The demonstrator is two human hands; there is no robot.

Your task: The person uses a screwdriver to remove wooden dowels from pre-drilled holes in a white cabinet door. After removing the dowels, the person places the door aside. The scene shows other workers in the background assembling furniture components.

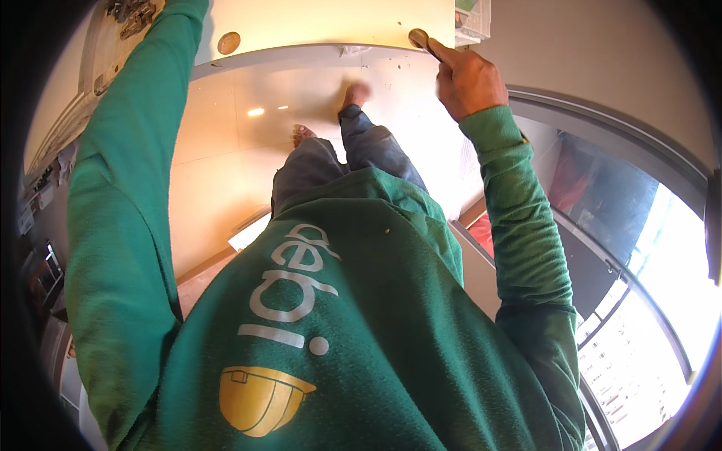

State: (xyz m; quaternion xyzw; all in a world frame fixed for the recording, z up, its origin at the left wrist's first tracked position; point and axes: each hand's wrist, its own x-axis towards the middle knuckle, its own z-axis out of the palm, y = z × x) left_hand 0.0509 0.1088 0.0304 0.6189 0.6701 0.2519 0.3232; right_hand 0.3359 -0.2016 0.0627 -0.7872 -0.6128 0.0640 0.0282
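Note:
My right hand [472, 84] is closed around a small hand tool [418, 36] with a dark handle and a rounded, brownish metallic head. The tool's exact kind is unclear. Its head is over the front part of a pale board or tabletop [323, 22]. My left arm, in a green sleeve [128, 150], stretches forward past the upper edge, and the left hand is outside the picture. Near that sleeve, a round brown disc-like spot [228, 43] shows on the pale surface; whether it is a loose piece or a hole cannot be told.
At the far left, small dark metal pieces [137, 16] lie on newspaper [98, 64]. More printed paper [472, 22] lies at the far right. Below the tabletop's front edge is a tiled floor [226, 143] where my bare feet stand. A grey-framed opening [602, 113] is on the right.

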